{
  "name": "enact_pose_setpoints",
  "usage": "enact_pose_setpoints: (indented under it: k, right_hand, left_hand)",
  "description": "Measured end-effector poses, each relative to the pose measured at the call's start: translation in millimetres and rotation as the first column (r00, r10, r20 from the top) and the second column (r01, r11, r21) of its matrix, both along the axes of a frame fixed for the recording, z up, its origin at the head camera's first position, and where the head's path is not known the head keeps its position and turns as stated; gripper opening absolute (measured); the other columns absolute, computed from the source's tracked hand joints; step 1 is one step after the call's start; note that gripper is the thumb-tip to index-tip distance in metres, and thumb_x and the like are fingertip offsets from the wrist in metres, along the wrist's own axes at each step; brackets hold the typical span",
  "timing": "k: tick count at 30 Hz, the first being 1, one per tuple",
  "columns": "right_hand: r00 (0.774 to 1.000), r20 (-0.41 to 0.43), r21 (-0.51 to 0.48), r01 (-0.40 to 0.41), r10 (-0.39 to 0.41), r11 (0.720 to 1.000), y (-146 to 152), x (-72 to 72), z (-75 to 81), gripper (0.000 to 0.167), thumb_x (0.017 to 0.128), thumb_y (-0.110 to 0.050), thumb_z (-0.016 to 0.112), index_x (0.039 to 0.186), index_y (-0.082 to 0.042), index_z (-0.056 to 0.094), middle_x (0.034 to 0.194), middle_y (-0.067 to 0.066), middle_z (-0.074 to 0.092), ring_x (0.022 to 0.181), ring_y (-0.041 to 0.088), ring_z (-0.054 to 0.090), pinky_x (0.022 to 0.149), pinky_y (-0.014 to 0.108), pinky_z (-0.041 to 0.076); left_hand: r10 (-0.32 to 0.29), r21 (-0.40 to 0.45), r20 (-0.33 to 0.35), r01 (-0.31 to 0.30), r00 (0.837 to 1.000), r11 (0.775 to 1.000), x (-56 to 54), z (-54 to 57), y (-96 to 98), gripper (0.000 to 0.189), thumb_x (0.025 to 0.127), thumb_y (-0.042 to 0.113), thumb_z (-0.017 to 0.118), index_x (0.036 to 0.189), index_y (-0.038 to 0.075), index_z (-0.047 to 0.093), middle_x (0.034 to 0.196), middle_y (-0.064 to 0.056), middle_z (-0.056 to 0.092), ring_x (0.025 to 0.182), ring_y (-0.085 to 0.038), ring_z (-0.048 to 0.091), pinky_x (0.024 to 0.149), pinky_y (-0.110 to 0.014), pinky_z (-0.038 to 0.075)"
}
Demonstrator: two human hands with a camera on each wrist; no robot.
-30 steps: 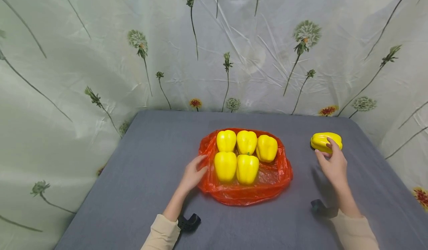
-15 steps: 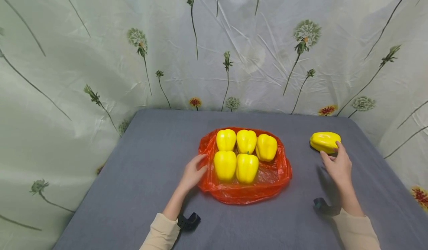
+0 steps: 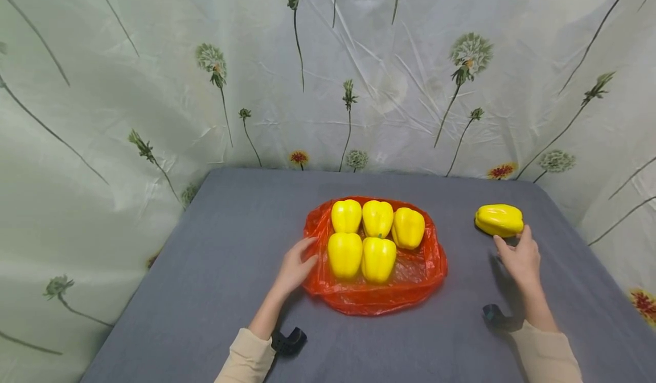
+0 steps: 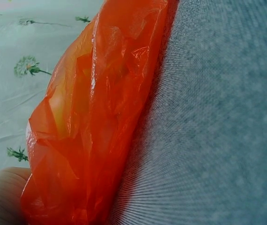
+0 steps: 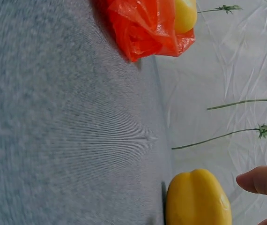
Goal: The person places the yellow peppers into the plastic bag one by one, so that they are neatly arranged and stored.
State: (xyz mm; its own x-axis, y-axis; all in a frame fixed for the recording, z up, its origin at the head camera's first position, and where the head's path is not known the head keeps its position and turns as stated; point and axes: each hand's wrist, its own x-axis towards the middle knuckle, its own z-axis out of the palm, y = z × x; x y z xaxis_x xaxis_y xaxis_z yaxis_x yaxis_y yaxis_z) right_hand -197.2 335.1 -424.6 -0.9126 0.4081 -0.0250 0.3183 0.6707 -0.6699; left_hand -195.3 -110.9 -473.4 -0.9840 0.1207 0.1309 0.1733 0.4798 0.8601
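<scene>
A red plastic bag (image 3: 353,303), its mouth spread wide, lies on the table with several yellow bell peppers (image 3: 345,256) in it. At the bag's left rim is my left hand (image 3: 293,268). Its thumb and fingers stand apart at the plastic, and in the left wrist view the film partly hides the hand (image 4: 4,194). One more yellow bell pepper (image 3: 499,221) lies on its side at the far right of the table. Just in front of it is my right hand (image 3: 523,260), fingers spread and holding nothing. In the right wrist view the thumb (image 5: 257,179) is apart from that pepper (image 5: 196,199).
A grey cloth covers the table (image 3: 220,229). Behind it and along the sides hangs a pale curtain (image 3: 389,87) printed with dandelions. A dark wrist-worn device (image 3: 289,342) shows below my left hand, and a similar device (image 3: 497,317) below the right.
My right hand has let go of the single bell pepper and drawn back slightly toward me and to the right. The left hand, the bag and the peppers have kept their places.
</scene>
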Motion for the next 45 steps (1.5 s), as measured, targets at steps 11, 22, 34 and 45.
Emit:
enact_pose_setpoints:
  k: [11,22,34,45]
  right_hand:
    - [1.0,-0.028,-0.053,-0.002,0.001,0.999,3,-13.8,-9.2,0.076,0.097,-0.027,0.039,0.147,0.006,-0.007,0.149,0.039,0.006,0.122,0.053,0.041,0.105,0.061,0.033]
    - [0.994,-0.082,-0.198,0.058,-0.075,0.979,11,-42.4,-7.6,0.066,0.099,-0.033,0.025,0.15,-0.005,-0.007,0.155,0.029,0.001,0.143,0.046,0.006,0.116,0.058,0.01]
    - [0.985,-0.095,-0.262,0.115,-0.144,0.958,18,-55.7,-13.2,0.071,0.096,-0.038,0.034,0.15,-0.01,-0.002,0.153,0.029,0.009,0.141,0.045,0.014,0.116,0.056,0.015]
    - [0.984,-0.169,-0.153,0.027,-0.053,0.988,18,-55.5,-13.3,0.066,0.097,-0.025,0.043,0.152,-0.015,0.008,0.156,0.02,0.016,0.142,0.043,0.018,0.117,0.056,0.016]
  left_hand:
    - [-0.011,-0.017,-0.007,0.011,1.0,1.0,0.9,-3.5,-0.5,0.044,0.09,0.009,0.055,0.133,0.001,0.05,0.139,-0.023,0.048,0.132,-0.04,0.042,0.108,-0.055,0.034]
    - [-0.01,-0.006,-0.016,0.01,1.0,1.0,-0.2,0.9,-0.2,0.045,0.089,0.009,0.054,0.133,0.001,0.049,0.14,-0.022,0.047,0.132,-0.04,0.04,0.109,-0.056,0.033]
    - [-0.017,-0.007,-0.015,0.017,1.0,1.0,2.5,1.4,0.8,0.045,0.09,0.01,0.054,0.133,0.0,0.05,0.139,-0.023,0.048,0.132,-0.041,0.041,0.108,-0.056,0.034]
    - [-0.023,-0.004,-0.026,0.023,0.999,1.0,1.9,2.4,0.8,0.045,0.089,0.009,0.053,0.133,0.0,0.049,0.139,-0.023,0.048,0.131,-0.04,0.042,0.108,-0.056,0.034]
